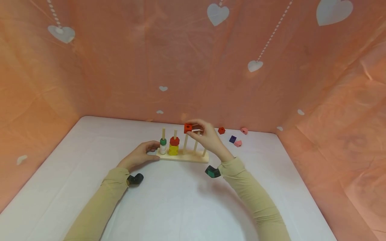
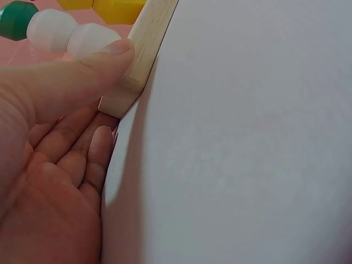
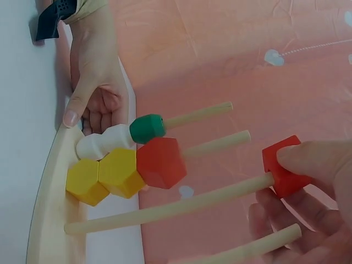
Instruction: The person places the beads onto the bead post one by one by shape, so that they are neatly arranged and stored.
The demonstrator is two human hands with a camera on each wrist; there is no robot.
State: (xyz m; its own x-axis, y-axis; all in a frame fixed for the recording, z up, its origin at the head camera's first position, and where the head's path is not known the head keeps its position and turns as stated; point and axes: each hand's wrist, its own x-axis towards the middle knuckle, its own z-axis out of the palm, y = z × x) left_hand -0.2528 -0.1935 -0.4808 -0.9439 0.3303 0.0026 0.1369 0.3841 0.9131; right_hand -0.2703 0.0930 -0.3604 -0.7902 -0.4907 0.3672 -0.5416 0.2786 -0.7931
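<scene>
A wooden peg stand (image 1: pixel 183 157) with several upright pegs lies on the table. My left hand (image 1: pixel 141 154) holds its left end, the thumb (image 2: pixel 104 63) along the base's edge. My right hand (image 1: pixel 208 136) pinches a red bead (image 3: pixel 286 173) at the tip of the third peg (image 3: pixel 181 209); the peg's end meets the bead's hole. White beads (image 3: pixel 120 137) sit under a green bead (image 3: pixel 146 130) on the first peg. The second peg carries yellow beads (image 3: pixel 122 171) with a red bead (image 3: pixel 161 163) on top. The right-hand pegs are bare and partly behind my right hand.
Loose beads lie to the right of the stand: a red bead (image 1: pixel 221 130), a dark purple bead (image 1: pixel 233 139), a pink bead (image 1: pixel 244 131) and another pink bead (image 1: pixel 238 143). A white cloth covers the table (image 1: pixel 169 201). An orange curtain (image 1: pixel 181 67) with hearts surrounds it.
</scene>
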